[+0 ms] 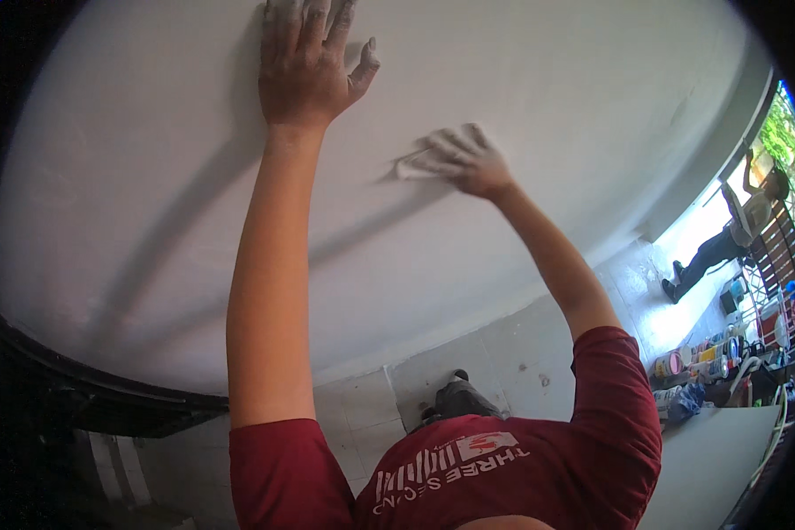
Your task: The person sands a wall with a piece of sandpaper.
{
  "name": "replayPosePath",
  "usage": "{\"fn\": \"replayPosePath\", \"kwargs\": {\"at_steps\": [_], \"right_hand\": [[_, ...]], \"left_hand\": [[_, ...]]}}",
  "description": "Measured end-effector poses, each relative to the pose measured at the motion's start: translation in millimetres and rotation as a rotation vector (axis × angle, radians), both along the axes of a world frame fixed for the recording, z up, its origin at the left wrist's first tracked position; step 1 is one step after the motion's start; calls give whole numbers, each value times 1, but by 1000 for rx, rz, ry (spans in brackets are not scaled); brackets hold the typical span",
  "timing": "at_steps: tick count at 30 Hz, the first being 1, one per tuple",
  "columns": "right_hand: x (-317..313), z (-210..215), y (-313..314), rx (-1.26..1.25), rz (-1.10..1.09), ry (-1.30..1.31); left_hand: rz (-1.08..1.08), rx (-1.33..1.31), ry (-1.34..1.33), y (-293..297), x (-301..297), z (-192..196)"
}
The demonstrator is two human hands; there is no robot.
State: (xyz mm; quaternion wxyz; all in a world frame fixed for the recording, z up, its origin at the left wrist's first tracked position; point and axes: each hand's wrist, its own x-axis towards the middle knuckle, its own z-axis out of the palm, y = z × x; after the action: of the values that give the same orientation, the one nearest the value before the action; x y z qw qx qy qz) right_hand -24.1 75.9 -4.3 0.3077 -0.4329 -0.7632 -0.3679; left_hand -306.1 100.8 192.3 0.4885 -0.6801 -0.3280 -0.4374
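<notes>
Rubbing the pale wall (583, 132) looks like the step in hand, judging from the head view, the only one here. The right hand (481, 170) lies over a small whitish pad (410, 169), its fingers stretched along the pad and seeming to hold it to the plaster; motion blur hides how firmly they grip, and I cannot tell whether the pad's whole face touches. The pad sits well in from the wall's edges, below and to the right of the left hand (304, 78). That hand is wide, fingers apart and thumb out, with nothing visible in it; it seems to rest flat on the wall as a brace, its fingertips reaching the top of the view.

The next move probably calls for an even stroke with the pad flat and light pressure. Plain wall stretches from the pad toward the right edge, giving the right arm room sideways. Leftward and upward, the left forearm and hand limit the sweep. At the wall's bottom edge the tiled floor (494, 362) begins, while a dark ledge (106, 380) borders the lower left corner. Paint containers (671, 363) and another person (733, 231) are well apart, beyond the right edge.
</notes>
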Motion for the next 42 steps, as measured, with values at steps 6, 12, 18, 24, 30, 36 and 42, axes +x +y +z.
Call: {"fn": "replayPosePath", "kwargs": {"at_steps": [6,12,18,24,30,36,42], "right_hand": [[7,-8,-3,294,-260,464],[8,-5,-3,31,-123,139],[2,19,-5,-21,-239,92],[-7,8,-12,285,-186,662],[11,6,-4,-101,-274,-4],[10,-25,-13,-411,-409,-107],[37,-63,9,317,-223,440]], "left_hand": [[-51,-9,-4,0,0,-1],[-30,-4,-2,3,-2,0],[-38,10,-4,5,0,-1],[-17,16,-6,3,0,-1],[15,-4,-8,3,0,-2],[-6,12,19,2,-2,-2],[51,42,36,6,-4,-4]]}}
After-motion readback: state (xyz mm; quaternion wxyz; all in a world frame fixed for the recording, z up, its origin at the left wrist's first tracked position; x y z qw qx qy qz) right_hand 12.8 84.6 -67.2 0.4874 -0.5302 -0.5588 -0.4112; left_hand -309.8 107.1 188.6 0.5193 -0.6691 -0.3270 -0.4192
